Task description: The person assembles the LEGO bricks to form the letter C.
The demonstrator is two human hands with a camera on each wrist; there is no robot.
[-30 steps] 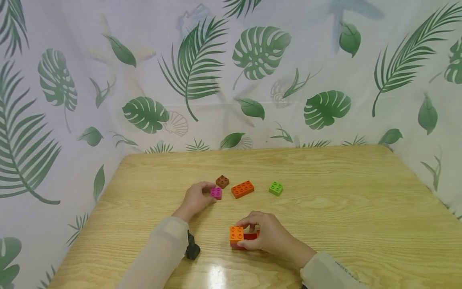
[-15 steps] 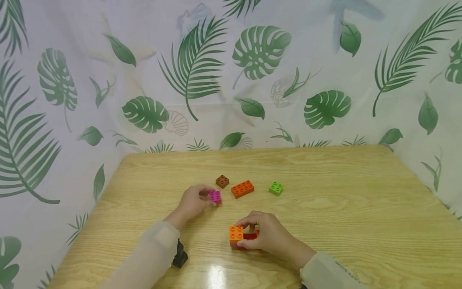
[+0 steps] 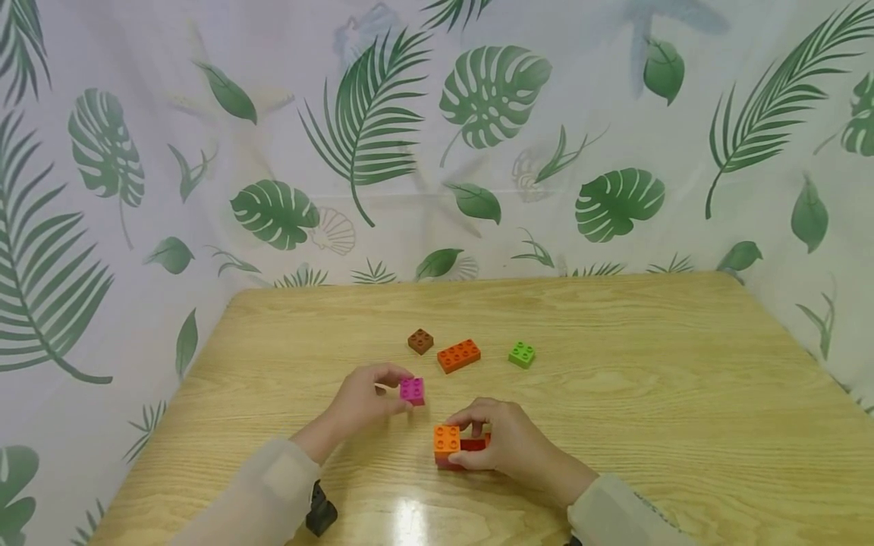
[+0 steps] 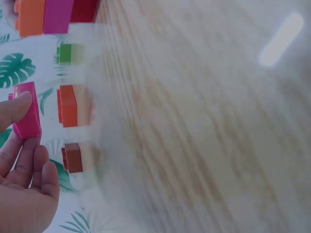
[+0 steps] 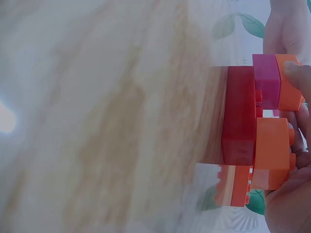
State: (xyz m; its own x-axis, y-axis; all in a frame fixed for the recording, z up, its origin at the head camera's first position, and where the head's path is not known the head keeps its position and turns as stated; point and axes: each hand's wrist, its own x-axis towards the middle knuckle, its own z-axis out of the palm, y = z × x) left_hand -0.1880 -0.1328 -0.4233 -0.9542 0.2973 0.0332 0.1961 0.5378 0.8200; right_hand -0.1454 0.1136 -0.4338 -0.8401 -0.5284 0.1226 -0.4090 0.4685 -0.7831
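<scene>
Pinched between the thumb and fingers of my left hand is a magenta brick, raised above the table in the left wrist view. My right hand grips a block assembly near the front middle of the table. In the right wrist view its base is a long red brick. One end carries a magenta brick topped by an orange brick, where the thumb presses. A second orange brick sits on the base's other end, beside the palm.
Behind the hands on the wooden table lie a brown brick, a long orange-red brick and a green brick. A leaf-patterned cloth hangs along the back. A black device is at the left sleeve.
My left hand has carried the magenta brick from beside the brown brick toward the front, nearer the assembly. My right hand and the assembly have stayed in place.
</scene>
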